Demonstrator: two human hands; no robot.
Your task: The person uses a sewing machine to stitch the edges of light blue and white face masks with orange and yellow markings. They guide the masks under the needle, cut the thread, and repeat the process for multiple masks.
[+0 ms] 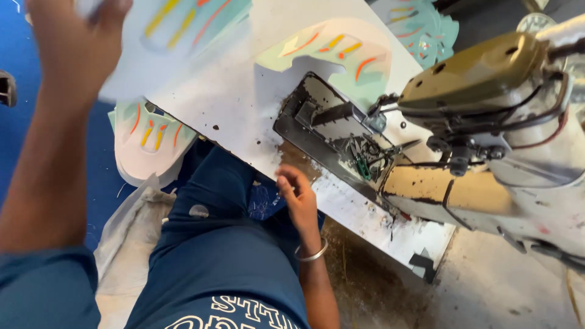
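White tabletop (pixel 244 103), speckled with dark grime, running slantwise across the head view, with blue floor (pixel 12 134) at the left edge and bare grey floor at lower right. Bolted over the right part, a worn sewing machine (pixel 487 122), olive on top and cream below, with black cables along its side and a black needle plate (pixel 329 131) set into the tabletop under its foot. Raised at top left, blurred, left hand (pixel 73 42), fingers pinched shut on the edge of a white cut panel (pixel 177 36) printed in mint with yellow and orange stripes. Flat on the tabletop just behind the needle plate, a second panel (pixel 341 52) of the same print; a third (pixel 149 137) hanging off the near edge, below the held one; a fourth (pixel 420 24) at the far edge near the machine head. Low at centre, right hand (pixel 298 195), holding nothing, fingers loosely curled and slightly spread, close to the tabletop's front edge, just short of the needle plate. Metal bangle (pixel 312 254) on that wrist. Underneath, navy trousers (pixel 219 244) and a pale cloth (pixel 128 237) on the floor beside the leg.
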